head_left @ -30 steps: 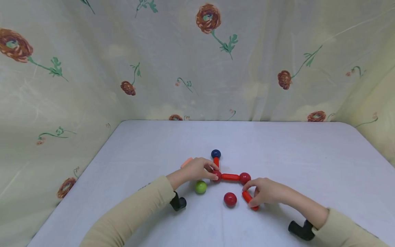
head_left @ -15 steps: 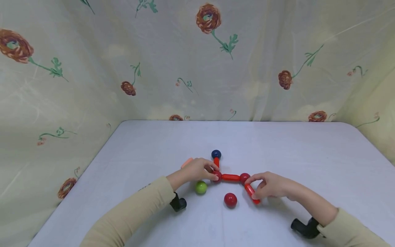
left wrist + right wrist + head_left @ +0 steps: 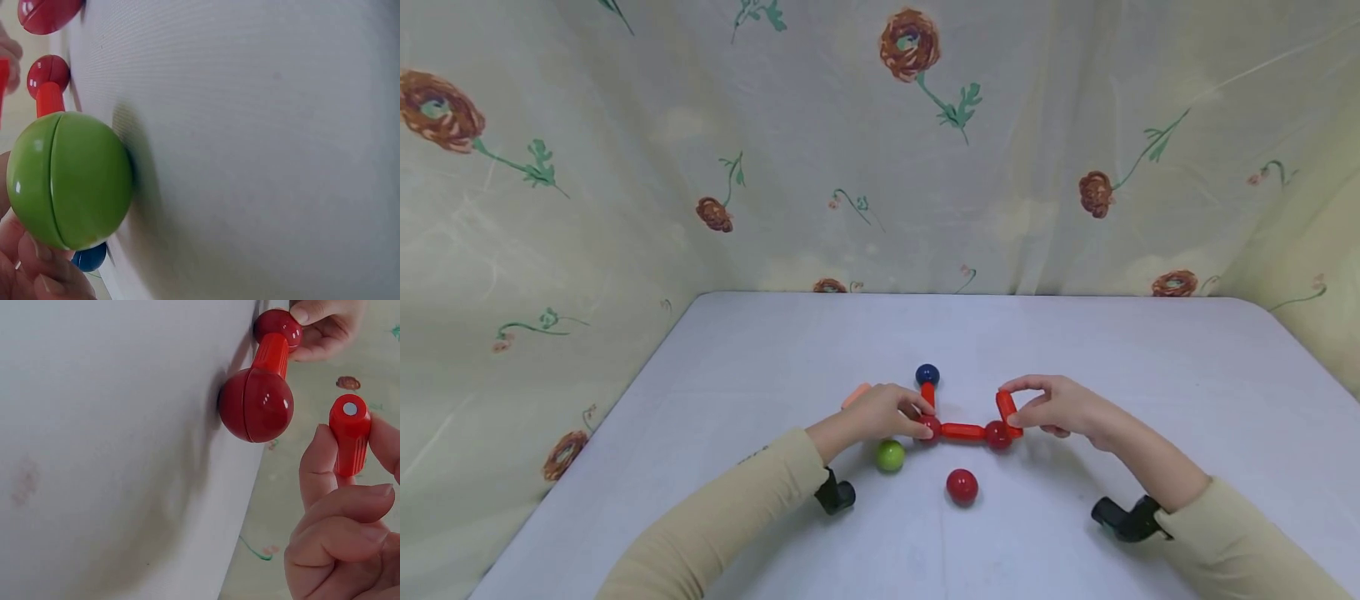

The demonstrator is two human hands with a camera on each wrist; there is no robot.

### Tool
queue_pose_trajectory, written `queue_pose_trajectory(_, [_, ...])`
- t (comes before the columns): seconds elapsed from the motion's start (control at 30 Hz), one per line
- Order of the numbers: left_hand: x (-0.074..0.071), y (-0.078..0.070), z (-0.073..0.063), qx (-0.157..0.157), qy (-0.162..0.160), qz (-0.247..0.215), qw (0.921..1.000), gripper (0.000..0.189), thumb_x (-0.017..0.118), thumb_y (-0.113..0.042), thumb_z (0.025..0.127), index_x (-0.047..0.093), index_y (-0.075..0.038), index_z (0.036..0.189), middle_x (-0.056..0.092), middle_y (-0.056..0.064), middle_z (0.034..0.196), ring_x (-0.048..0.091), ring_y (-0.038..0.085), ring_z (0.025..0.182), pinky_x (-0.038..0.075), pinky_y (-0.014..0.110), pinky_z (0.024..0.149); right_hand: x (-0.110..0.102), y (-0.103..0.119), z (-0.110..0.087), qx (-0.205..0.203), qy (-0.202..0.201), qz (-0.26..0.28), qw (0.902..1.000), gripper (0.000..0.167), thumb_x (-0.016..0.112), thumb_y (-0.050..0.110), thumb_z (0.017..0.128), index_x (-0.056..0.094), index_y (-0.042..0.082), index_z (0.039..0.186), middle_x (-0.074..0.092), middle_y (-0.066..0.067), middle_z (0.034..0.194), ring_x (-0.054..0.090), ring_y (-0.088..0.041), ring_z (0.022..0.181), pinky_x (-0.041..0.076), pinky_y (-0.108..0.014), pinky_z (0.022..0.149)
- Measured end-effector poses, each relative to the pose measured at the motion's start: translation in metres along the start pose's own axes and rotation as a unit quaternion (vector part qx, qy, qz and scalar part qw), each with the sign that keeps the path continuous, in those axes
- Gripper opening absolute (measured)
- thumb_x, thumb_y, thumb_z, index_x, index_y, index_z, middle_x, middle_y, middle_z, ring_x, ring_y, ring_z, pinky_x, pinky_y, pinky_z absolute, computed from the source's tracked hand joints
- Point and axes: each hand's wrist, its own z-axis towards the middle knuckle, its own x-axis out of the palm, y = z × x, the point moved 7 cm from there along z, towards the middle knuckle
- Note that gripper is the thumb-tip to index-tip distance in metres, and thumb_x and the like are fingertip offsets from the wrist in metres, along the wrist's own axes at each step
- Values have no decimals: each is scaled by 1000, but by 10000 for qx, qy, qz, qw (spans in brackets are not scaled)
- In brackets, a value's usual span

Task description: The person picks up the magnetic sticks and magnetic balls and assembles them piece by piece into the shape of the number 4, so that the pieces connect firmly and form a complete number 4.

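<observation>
On the worktop (image 3: 775, 367), nearest, lies a loose red ball (image 3: 962, 487), then a green ball (image 3: 890, 455). Beyond them the left hand (image 3: 880, 412) pinches one end ball (image 3: 929, 427) of a red rod-and-ball chain, while the right hand (image 3: 1056, 406) grips a red rod (image 3: 1006, 410) just beside the other end ball (image 3: 997, 435). Farthest is a blue ball (image 3: 927, 374).

My right hand (image 3: 340, 519) pinches a short red rod (image 3: 349, 434) just beside the big red ball (image 3: 256, 405), whose rod (image 3: 270, 354) meets a smaller ball (image 3: 278, 326) under my left fingers (image 3: 325, 322).
</observation>
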Motion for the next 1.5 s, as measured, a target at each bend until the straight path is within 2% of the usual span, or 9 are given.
queue_pose_trajectory(0.33, [0,0,0,-7,-8,-14,10000,29,73,-26,78,67,-22,106,64,-4,95,53,12,89,45,24,67,-9,-2,19,151,-344,80,9993,59,66,28,82,44,6,132,55,-5,71,38,-13,51,32,-23,50])
queue_pose_trajectory(0.53, [0,0,1,-17,-13,-9,10000,28,73,-26,78,67,-23,105,64,-4,95,53,12,89,45,24,67,-8,-3,29,263,-442,76,9986,57,65,26,82,44,4,131,53,-7,75,35,-13,49,31,-22,48])
queue_pose_trajectory(0.87, [-1,0,1,32,-25,14,10000,28,73,-26,78,67,-22,105,64,-4,93,53,11,87,45,23,66,0,-10,42,451,-397,-60,9982,54,64,22,83,45,0,128,56,-8,84,35,-12,47,31,-20,47])
queue_pose_trajectory(1.13, [-1,0,0,-45,-54,4,10000,28,73,-26,77,67,-22,105,63,-4,93,53,11,87,45,23,65,4,-11,44,578,-421,-156,9973,52,63,21,84,45,-1,128,55,-8,83,36,-13,48,31,-21,48])
queue_pose_trajectory(1.33, [-1,0,-1,-87,-74,-16,9999,28,73,-26,77,67,-22,104,63,-4,93,53,11,87,46,23,65,8,-11,38,584,-312,-317,9973,56,62,22,83,42,2,131,54,-10,90,45,-15,59,37,-23,55])
queue_pose_trajectory(1.5, [-1,-1,-2,-77,-71,27,9999,28,73,-27,77,67,-23,105,63,-4,94,53,11,87,45,22,64,13,-11,28,489,1,-442,9978,71,64,28,82,31,2,139,53,-14,99,51,-19,74,42,-26,63])
